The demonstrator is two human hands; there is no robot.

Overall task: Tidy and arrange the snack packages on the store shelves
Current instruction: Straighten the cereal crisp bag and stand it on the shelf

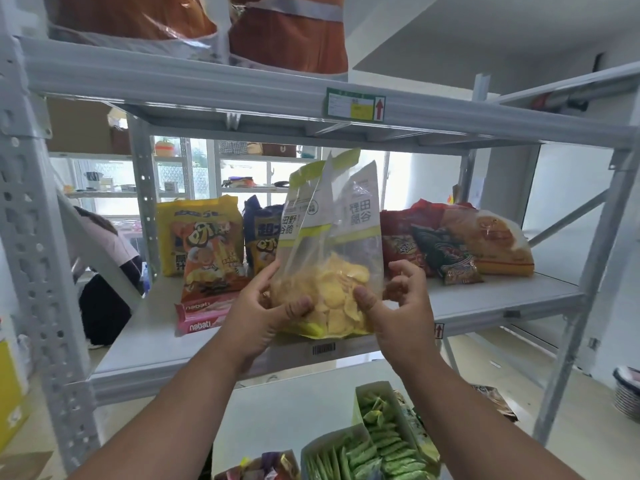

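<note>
I hold clear bags of yellow chips (332, 271) with white and green tops upright above the front edge of the middle shelf (485, 299). My left hand (266, 306) grips the bags' lower left, thumb on the front. My right hand (394, 299) pinches the lower right corner, thumb pressed on the front. At least two bags overlap. On the shelf behind stand yellow snack bags (201, 237), a blue bag (259, 237), pink nabati wafer packs (201, 313) lying flat, and red and dark packets (446, 247) leaning on the right.
Orange bags (287, 32) sit on the top shelf. Below, open boxes of green packets (384, 441) stand on the lower shelf. A person (104, 258) bends behind the rack at left. Grey uprights (38, 271) frame both sides.
</note>
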